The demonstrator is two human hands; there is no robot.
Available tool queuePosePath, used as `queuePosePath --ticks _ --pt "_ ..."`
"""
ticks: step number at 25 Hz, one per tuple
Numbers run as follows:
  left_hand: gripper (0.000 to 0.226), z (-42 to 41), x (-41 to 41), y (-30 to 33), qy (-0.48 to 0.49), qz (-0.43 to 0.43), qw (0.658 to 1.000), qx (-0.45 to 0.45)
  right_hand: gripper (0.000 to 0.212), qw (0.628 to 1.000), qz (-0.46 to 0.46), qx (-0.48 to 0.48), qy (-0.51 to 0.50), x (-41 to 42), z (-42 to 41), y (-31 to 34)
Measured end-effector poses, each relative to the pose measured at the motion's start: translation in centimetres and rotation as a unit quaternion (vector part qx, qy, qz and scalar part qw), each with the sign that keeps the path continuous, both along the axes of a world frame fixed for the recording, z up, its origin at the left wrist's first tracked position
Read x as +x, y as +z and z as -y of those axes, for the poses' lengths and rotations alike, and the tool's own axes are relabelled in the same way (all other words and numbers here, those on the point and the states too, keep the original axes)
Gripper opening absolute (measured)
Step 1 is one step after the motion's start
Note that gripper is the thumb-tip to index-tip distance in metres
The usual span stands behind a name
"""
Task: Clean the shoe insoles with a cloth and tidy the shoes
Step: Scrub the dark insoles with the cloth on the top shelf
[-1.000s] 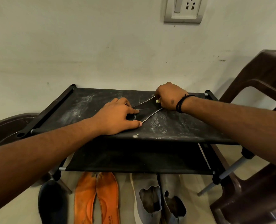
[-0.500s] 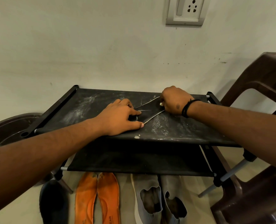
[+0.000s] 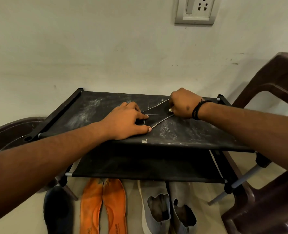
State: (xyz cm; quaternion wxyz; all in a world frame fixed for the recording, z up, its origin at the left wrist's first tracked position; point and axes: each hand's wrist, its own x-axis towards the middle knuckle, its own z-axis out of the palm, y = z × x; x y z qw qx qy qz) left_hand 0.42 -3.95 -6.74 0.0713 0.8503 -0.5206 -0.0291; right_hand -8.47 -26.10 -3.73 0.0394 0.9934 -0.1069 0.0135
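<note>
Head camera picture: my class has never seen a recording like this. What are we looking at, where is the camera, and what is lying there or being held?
There is no machine here. A person wears one camera on the head, looking forward and down, so both arms reach in from below. The left hand presses flat on one end of a black insole, which lies on the dusty top shelf of a black shoe rack. The right hand is curled at the insole's other end. A small pale bit peeks out, but what it is cannot be told. On the floor below lie two orange insoles and a pair of grey shoes.
</note>
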Motion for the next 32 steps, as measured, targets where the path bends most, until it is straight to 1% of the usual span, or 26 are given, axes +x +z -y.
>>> queuePosePath --ticks 2,3,4,7,9,11,14,17,18,20,22,24,25,27,29,31,32 --pt "0.065 0.0 0.1 0.0 0.000 0.000 1.000 -0.003 0.006 0.999 0.022 -0.011 -0.035 0.1 0.1 0.1" --pt "0.064 -0.1 0.1 0.0 0.001 0.001 1.000 -0.001 0.005 0.999 0.026 -0.009 -0.040 0.3 -0.2 -0.1" --pt "0.064 -0.1 0.1 0.0 0.000 0.001 1.000 0.001 0.008 0.999 0.028 0.002 -0.037 0.4 -0.6 -0.5" --pt "0.064 -0.1 0.1 0.0 -0.001 0.003 1.000 0.003 0.012 0.997 0.017 0.074 0.016 0.2 -2.3 -1.2" --pt "0.065 -0.1 0.1 -0.1 -0.002 0.003 1.000 -0.001 0.013 0.993 -0.017 0.104 0.051 -0.4 -3.0 -0.9" --pt "0.065 -0.1 0.1 -0.1 -0.005 0.005 1.000 -0.003 0.011 0.996 -0.029 0.074 0.041 -0.5 -2.2 -0.2" --pt "0.068 -0.1 0.1 -0.2 -0.008 0.001 1.000 -0.003 0.006 1.000 0.004 0.000 -0.023 -0.1 0.1 0.6" --pt "0.073 0.0 0.2 -0.1 -0.006 0.001 1.000 -0.002 0.011 0.999 0.015 -0.032 -0.037 0.5 0.0 0.2" --pt "0.076 -0.1 0.1 0.0 -0.002 0.000 1.000 0.001 0.013 0.999 0.022 -0.026 -0.028 0.7 -0.5 -0.3" --pt "0.079 -0.2 0.0 0.1 0.002 -0.001 1.000 0.006 0.016 0.999 0.024 0.029 0.000 0.9 -1.7 -0.8" --pt "0.071 -0.2 -0.1 0.0 -0.003 0.001 1.000 0.003 0.014 0.996 -0.011 0.078 0.043 0.5 -2.6 -0.6" --pt "0.067 -0.2 -0.1 0.0 -0.009 0.003 1.000 0.001 0.011 0.994 -0.052 0.075 0.066 0.0 -2.7 0.1" --pt "0.067 -0.2 -0.1 0.0 -0.011 0.005 1.000 0.001 0.009 0.995 -0.056 0.056 0.054 0.0 -2.3 0.5" --pt "0.065 -0.1 0.0 0.0 -0.012 0.008 1.000 0.001 0.008 1.000 -0.021 0.010 -0.001 0.5 -1.1 0.8" --pt "0.065 0.0 0.0 -0.1 -0.010 0.010 1.000 -0.001 0.015 0.998 0.018 -0.021 -0.054 1.2 -0.3 0.5" --pt "0.067 0.0 0.1 0.0 -0.006 0.012 1.000 0.003 0.018 0.997 0.049 -0.014 -0.058 1.9 -0.5 -0.3" --pt "0.071 0.0 0.1 0.1 -0.004 0.009 1.000 0.006 0.018 0.997 0.063 0.010 -0.049 2.2 -0.8 -0.8"
